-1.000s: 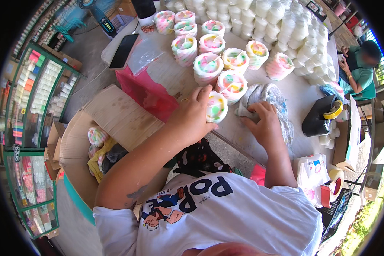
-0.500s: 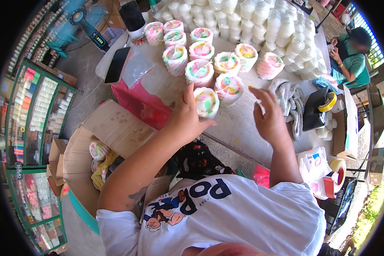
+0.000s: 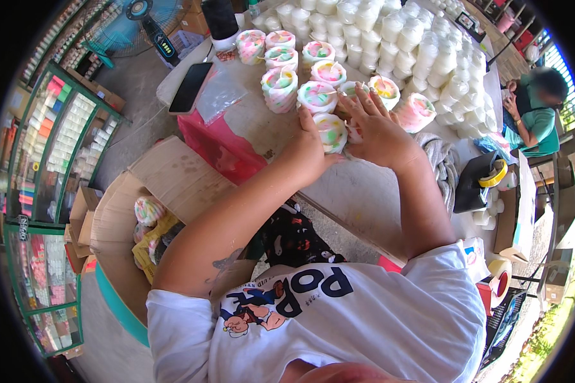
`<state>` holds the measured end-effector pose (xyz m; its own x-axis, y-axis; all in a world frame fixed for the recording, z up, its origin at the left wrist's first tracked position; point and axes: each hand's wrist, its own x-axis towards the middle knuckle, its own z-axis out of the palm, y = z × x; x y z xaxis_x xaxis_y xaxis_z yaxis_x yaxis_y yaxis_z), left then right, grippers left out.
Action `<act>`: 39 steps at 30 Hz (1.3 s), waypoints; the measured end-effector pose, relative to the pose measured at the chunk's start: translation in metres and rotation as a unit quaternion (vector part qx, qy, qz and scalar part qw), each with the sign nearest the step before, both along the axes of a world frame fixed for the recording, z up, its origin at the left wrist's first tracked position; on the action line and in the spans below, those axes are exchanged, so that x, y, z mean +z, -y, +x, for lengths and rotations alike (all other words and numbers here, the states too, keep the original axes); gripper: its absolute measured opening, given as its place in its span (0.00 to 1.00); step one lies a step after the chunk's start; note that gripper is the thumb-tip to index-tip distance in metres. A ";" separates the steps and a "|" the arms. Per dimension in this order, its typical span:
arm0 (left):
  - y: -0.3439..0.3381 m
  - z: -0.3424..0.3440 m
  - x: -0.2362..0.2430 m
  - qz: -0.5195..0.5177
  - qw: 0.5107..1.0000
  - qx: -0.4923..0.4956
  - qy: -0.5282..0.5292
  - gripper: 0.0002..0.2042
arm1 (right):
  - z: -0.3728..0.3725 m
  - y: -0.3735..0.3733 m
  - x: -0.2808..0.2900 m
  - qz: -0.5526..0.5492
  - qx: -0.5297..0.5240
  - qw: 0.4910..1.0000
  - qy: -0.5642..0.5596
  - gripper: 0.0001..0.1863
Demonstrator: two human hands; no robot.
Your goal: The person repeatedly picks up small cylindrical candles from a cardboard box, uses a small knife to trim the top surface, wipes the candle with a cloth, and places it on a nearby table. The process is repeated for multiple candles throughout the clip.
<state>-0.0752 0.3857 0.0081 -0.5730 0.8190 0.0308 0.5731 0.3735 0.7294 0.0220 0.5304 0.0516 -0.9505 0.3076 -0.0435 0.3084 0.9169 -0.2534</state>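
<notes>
Several white, twist-sided candles with pastel patches and wicks stand in a cluster on the table. My left hand (image 3: 303, 152) is curled around the left and near side of the nearest candle (image 3: 331, 132), with the index finger along its side and the thumb low at its front. From the right, my right hand (image 3: 384, 136) reaches over the group, fingers stretched out and touching candles; it partly hides two of them. Just behind the nearest one is another candle (image 3: 317, 96). A pinkish candle (image 3: 416, 113) stands right of my right hand.
Plastic-wrapped white cups (image 3: 390, 38) are stacked behind the candles. A phone (image 3: 191, 88) and a clear bag lie left. To the right are a grey cloth (image 3: 442, 167) and a tape dispenser (image 3: 476, 184). An open cardboard box (image 3: 118, 220) stands at lower left; another person (image 3: 535, 112) sits far right.
My right hand has moved left from above the bare tabletop onto the candles. My left hand stays at the nearest candle. The whole view has shifted slightly.
</notes>
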 end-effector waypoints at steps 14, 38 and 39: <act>0.014 -0.006 0.000 0.011 0.999 -0.051 0.012 0.47 | -0.006 -0.031 -0.017 0.064 -0.087 0.986 -0.131 0.27; 0.449 0.082 0.051 -0.130 0.903 0.397 -0.099 0.18 | -0.034 0.281 -0.005 -0.090 0.542 0.820 -0.158 0.22; 0.450 0.077 0.050 -0.132 0.910 0.380 -0.097 0.19 | -0.035 0.294 -0.014 -0.088 0.567 0.806 -0.143 0.22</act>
<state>0.0014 -0.0642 0.0581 -0.9820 0.1819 0.0512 0.1845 0.8640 0.4684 -0.0128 0.2361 0.0380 -0.5942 -0.7540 0.2800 -0.7980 0.5090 -0.3228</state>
